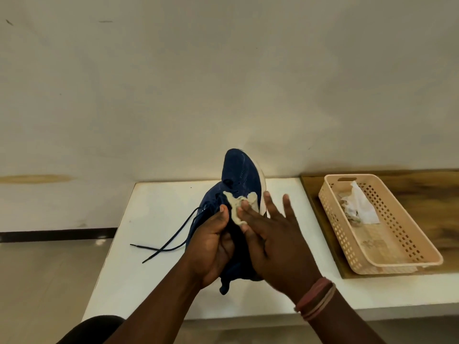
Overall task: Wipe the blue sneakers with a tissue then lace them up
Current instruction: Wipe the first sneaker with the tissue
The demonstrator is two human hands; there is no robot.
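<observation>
Left hand (pixel 211 247) grips sneaker (pixel 238 175) | right hand (pixel 273 239) apparently presses tissue (pixel 238 207)

Bare white table (pixel 154 202) left; basket (pixel 387 244) blocks the right.

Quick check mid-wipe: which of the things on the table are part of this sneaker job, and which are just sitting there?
Part of the job:
- blue sneaker, gripped by the left hand
- tissue, pressed on it by the right hand
- loose laces

Just lying about:
- basket holding crumpled tissues
- wooden board under the basket
- white table
</observation>
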